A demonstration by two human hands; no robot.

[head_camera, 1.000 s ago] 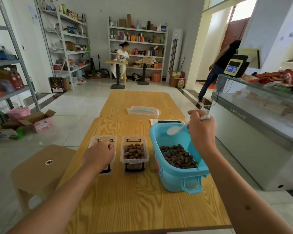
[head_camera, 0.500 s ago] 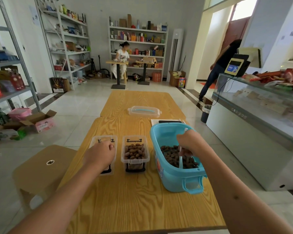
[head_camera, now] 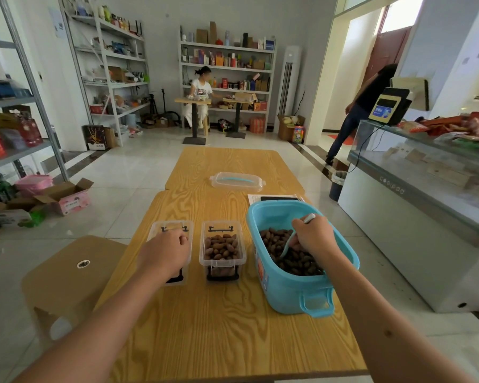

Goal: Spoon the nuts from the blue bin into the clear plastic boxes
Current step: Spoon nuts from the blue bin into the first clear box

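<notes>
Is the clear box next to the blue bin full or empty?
Full: nuts fill the middle clear box nearly to its rim.

No words or numbers here can be read. The blue sign on the stand by the glass counter has white marks, but they are too small. The boxes on the shelves and the sticker on the blue bin are too blurry.
</notes>
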